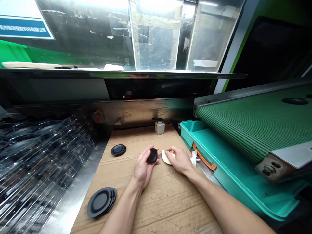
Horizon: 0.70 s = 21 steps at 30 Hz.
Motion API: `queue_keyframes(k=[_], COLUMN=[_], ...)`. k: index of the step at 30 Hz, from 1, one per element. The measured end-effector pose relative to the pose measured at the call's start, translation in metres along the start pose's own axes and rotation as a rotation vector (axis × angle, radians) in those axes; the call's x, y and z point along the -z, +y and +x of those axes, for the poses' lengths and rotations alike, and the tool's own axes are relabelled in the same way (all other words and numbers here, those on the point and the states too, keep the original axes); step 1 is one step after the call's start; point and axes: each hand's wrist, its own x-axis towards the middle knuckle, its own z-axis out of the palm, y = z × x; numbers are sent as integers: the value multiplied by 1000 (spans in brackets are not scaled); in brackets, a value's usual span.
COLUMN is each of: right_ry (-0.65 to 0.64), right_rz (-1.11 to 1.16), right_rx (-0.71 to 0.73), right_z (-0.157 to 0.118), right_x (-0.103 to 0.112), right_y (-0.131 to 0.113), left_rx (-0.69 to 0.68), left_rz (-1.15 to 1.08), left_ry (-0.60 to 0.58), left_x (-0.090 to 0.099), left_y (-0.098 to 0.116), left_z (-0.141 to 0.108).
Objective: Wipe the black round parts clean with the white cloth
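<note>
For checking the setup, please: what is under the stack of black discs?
The stack of black discs rests on brown cardboard, visible around it. Directly beneath the stack, the surface is covered and cannot be seen.

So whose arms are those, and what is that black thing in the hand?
This picture comes from a small camera worn on a person's head, so you see what they see: their own two arms, looking down. Their left hand holds a round black piece, and their right hand touches a pale cream piece. They are working on a sheet of brown cardboard. On it are a single black disc, a small stack of black discs and a little white bottle. To the right sit a teal tray with an orange handle and a green conveyor belt.
</note>
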Motion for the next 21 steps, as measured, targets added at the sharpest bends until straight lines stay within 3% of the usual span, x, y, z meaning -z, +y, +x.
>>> queue_keyframes(k=[5, 8, 15, 21], right_ry=[-28, -64, -69, -80], right_rz=[-10, -10, -20, -16], right_rx=[22, 11, 25, 25], right_z=[-1, -1, 0, -2], right_x=[-1, 1, 0, 1], right_y=[1, 1, 4, 3], left_rx=[-512, -707, -816, -759], left_rz=[770, 1020, 1114, 999], left_ry=[-21, -56, -56, -67], left_x=[-12, -16, -17, -20], left_y=[-11, -12, -8, -6], left_z=[-10, -18, -20, -23])
